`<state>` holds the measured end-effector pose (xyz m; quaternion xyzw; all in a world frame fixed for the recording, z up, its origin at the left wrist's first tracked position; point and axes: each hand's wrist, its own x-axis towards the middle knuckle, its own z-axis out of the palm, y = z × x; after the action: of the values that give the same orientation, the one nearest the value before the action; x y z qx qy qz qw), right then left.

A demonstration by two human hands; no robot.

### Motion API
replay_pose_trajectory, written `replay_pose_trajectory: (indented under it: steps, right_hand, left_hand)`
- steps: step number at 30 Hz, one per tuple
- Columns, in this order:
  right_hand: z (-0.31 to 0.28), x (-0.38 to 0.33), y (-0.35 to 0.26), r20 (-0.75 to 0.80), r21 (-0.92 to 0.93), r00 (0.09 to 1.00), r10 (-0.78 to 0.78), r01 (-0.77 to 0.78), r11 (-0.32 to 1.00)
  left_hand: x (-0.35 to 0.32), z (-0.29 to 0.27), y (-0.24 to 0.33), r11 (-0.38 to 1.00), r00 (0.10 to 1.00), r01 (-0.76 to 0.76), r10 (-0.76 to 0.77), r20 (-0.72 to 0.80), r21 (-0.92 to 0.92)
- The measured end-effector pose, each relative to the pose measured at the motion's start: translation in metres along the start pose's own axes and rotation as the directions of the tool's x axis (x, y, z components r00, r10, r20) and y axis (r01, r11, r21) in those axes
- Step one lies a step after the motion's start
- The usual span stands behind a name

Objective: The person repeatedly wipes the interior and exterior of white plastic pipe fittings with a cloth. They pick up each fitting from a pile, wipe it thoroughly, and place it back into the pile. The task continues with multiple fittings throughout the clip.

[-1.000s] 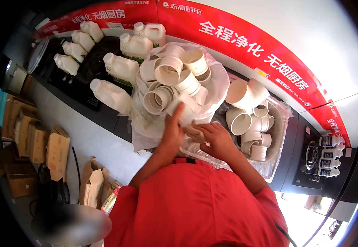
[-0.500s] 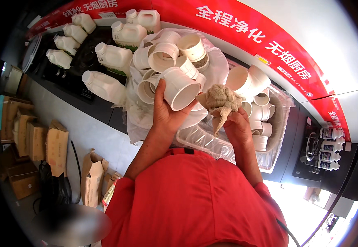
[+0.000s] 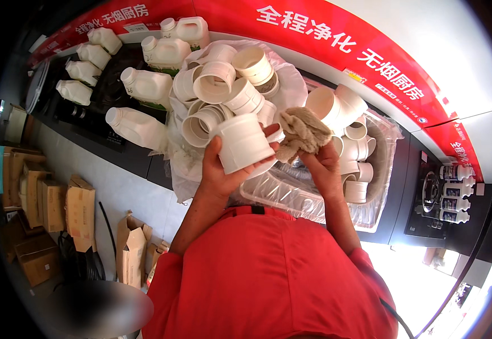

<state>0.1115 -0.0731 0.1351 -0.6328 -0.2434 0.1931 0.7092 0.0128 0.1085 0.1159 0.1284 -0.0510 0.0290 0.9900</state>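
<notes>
Left hand (image 3: 224,176) grips a white pipe coupling (image 3: 242,144) near the black counter's (image 3: 155,169) front edge; right hand (image 3: 323,168) clutches a tan cloth (image 3: 304,131) beside it. Fittings (image 3: 245,97) crowd close behind; cardboard boxes (image 3: 80,214) stand on gray floor (image 3: 144,195).

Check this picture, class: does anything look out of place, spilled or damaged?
Several white jugs look out of place standing on a black cooktop, meant for pans. The pipe fitting in the left hand shows no visible damage.

Seemingly a shop of kitchen appliances, black hobs (image 3: 419,224) on the dark bench (image 3: 402,182), red printed banner (image 3: 336,51) behind, cardboard boxes (image 3: 79,212) on floor (image 3: 158,200)
</notes>
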Motion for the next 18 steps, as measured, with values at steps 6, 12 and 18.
replay_pose_trajectory:
  steps: [6,12,18]
  right_hand:
    - [0.014,0.006,-0.013,0.216,-0.46,0.933,-0.289,0.358,0.813]
    - [0.011,-0.002,-0.026,0.196,-0.26,0.979,-0.06,0.11,0.959]
    - [0.0,0.002,-0.018,0.105,0.166,0.977,0.185,-0.2,0.966]
  left_hand:
    - [-0.004,-0.003,-0.01,0.981,0.999,0.049,-0.049,-0.005,0.187]
    - [-0.006,0.001,-0.014,0.994,0.991,-0.03,0.043,-0.123,0.105]
    - [-0.01,-0.004,-0.006,0.999,0.999,-0.038,0.037,0.014,0.039]
